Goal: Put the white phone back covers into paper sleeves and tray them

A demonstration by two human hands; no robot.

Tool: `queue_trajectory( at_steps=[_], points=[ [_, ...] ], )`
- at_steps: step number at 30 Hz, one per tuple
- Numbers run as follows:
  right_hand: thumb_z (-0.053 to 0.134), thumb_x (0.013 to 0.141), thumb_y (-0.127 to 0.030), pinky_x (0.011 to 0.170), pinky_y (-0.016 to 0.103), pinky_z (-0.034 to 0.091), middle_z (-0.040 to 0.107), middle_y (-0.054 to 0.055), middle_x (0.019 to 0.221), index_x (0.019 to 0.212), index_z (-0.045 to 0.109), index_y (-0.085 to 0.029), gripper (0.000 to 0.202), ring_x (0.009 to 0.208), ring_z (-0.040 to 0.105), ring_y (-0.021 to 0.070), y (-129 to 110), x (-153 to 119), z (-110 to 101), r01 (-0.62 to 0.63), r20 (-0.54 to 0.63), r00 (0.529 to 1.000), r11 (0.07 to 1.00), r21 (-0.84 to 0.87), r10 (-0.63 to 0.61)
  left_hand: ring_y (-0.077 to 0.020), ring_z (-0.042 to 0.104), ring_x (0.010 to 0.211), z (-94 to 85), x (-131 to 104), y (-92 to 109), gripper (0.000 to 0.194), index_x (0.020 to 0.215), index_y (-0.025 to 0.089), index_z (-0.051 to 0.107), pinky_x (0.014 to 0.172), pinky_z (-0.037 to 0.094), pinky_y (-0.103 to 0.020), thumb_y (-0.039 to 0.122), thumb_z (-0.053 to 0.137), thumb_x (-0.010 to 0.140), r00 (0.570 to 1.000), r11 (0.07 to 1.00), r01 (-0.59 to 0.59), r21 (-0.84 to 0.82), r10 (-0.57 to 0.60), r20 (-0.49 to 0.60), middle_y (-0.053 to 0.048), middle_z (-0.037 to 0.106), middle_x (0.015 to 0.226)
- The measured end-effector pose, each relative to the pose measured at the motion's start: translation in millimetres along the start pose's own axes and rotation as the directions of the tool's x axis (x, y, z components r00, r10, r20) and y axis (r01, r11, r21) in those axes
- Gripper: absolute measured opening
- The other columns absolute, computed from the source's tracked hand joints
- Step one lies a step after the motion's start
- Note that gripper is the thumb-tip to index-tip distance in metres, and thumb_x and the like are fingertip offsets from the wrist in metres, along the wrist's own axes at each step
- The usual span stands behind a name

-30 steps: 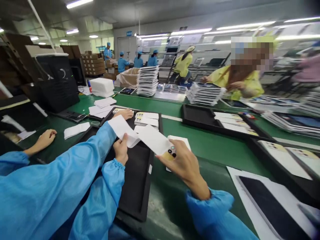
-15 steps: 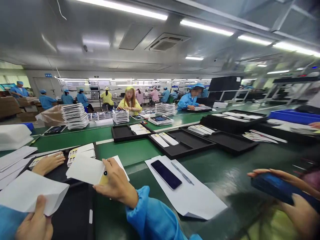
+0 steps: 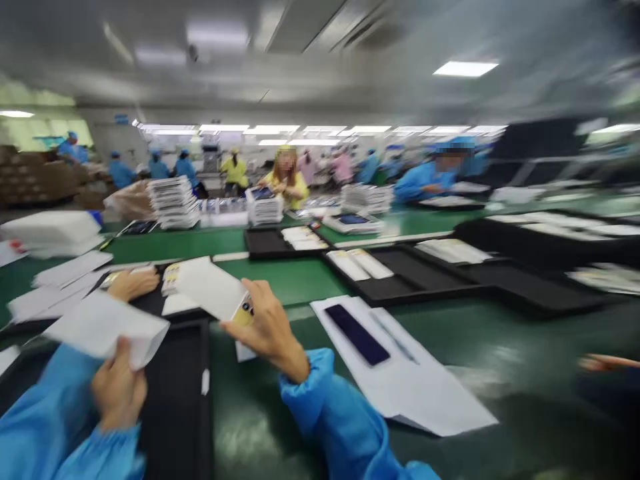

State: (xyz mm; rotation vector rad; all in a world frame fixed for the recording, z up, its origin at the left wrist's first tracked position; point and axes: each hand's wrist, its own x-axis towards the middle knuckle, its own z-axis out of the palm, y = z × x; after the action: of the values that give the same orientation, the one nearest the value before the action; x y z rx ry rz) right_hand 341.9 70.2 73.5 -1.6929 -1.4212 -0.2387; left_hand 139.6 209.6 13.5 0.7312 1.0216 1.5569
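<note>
so your right hand (image 3: 267, 323) is pinching the white panel (image 3: 207, 285) by its yellow camera end, and the panel's plain end is pointing toward 10 o'clock from that hand. at its 8 o'clock your left hand (image 3: 120, 390) is gripping a folded white paper (image 3: 107, 327), with a black tray (image 3: 175, 400) sitting at the left one's 3 o'clock. someone else's hand (image 3: 133, 283) is showing near 12 from there. a dark phone (image 3: 357, 333) is lying on a white sheet (image 3: 420, 393) around 4 o'clock from your right.
</note>
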Motion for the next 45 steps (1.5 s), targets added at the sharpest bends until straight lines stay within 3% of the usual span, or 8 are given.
queue_trajectory(
  at_steps=[3,9,15,23,29,33,37,45],
  points=[
    [0.072,0.073,-0.038,0.091,0.048,0.050,0.055,0.016,0.113,0.131,0.047,-0.014,0.067,0.104,0.057,0.0321,-9.8,-14.1,16.2,0.073,0.053,0.996,0.997,0.004,-0.074,-0.0137,0.068,0.075,7.7,-4.4,3.0,0.019,0.077,0.013,0.065,0.072,0.058,-0.024,0.029,0.075,0.076,0.994,0.998,-0.006,-0.067,-0.002,-0.113,-0.002,0.070,0.076],
    [0.062,0.081,-0.046,0.076,0.043,0.053,0.055,0.017,0.108,0.134,0.044,-0.011,0.066,0.095,0.058,0.0319,-14.4,-35.5,45.0,0.203,0.125,0.972,0.979,-0.015,-0.200,-0.0152,0.069,0.076,6.1,-2.6,2.7,0.029,0.079,0.011,0.066,0.070,0.056,-0.026,0.040,0.072,0.079,0.990,0.996,-0.061,-0.058,0.053,-0.132,-0.007,0.072,0.083],
    [0.055,0.086,-0.044,0.071,0.040,0.053,0.055,0.017,0.104,0.129,0.046,-0.008,0.057,0.092,0.057,0.0310,-22.3,-40.3,45.2,0.248,0.107,0.965,0.964,-0.092,-0.238,-0.0139,0.069,0.075,2.9,-6.6,11.9,0.018,0.085,0.011,0.068,0.071,0.057,-0.027,0.028,0.062,0.090,0.992,0.976,-0.083,-0.200,0.063,-0.108,-0.007,0.073,0.086],
    [0.057,0.085,-0.042,0.066,0.036,0.052,0.055,0.016,0.101,0.120,0.049,-0.008,0.049,0.088,0.056,0.0291,-28.4,-42.7,46.1,0.263,0.133,0.960,0.955,-0.139,-0.245,-0.0140,0.069,0.079,-1.0,-0.9,12.7,0.022,0.092,0.013,0.066,0.071,0.056,-0.025,0.035,0.062,0.089,0.990,0.981,-0.093,-0.169,0.074,-0.117,-0.007,0.073,0.091],
    [0.067,0.077,-0.036,0.066,0.034,0.053,0.055,0.015,0.097,0.107,0.052,-0.008,0.043,0.084,0.057,0.0272,-34.1,-45.1,53.0,0.254,0.170,0.958,0.959,-0.127,-0.231,-0.0137,0.071,0.086,5.1,-9.2,8.3,0.016,0.095,0.014,0.067,0.078,0.056,-0.023,0.028,0.060,0.091,0.998,0.976,-0.062,-0.208,0.065,0.009,-0.006,0.074,0.088],
    [0.072,0.071,-0.033,0.065,0.034,0.053,0.056,0.015,0.097,0.106,0.054,-0.007,0.047,0.082,0.057,0.0268,-37.0,-46.1,54.8,0.251,0.156,0.961,0.958,-0.136,-0.229,-0.0134,0.071,0.088,6.2,-11.3,7.6,0.018,0.092,0.014,0.067,0.082,0.055,-0.023,0.030,0.061,0.090,0.997,0.976,-0.062,-0.209,0.070,0.033,-0.007,0.074,0.092],
    [0.072,0.071,-0.031,0.067,0.036,0.054,0.057,0.015,0.098,0.104,0.054,-0.009,0.044,0.083,0.057,0.0272,-36.6,-45.9,57.6,0.235,0.177,0.961,0.965,-0.115,-0.213,-0.0144,0.071,0.082,7.2,-18.0,7.6,0.023,0.092,0.014,0.068,0.078,0.056,-0.024,0.034,0.072,0.082,0.989,0.985,0.030,-0.167,-0.005,0.145,-0.006,0.074,0.092],
    [0.071,0.075,-0.029,0.074,0.041,0.054,0.055,0.018,0.106,0.119,0.048,-0.006,0.055,0.093,0.054,0.0308,-32.0,-38.7,61.4,0.117,0.228,0.968,0.991,-0.060,-0.100,-0.0250,0.071,0.095,10.2,-42.6,-4.7,0.049,0.099,0.013,0.070,0.096,0.053,-0.040,0.028,0.089,0.057,0.864,0.972,0.229,0.052,-0.228,0.449,-0.010,0.075,0.099]
  ],
)
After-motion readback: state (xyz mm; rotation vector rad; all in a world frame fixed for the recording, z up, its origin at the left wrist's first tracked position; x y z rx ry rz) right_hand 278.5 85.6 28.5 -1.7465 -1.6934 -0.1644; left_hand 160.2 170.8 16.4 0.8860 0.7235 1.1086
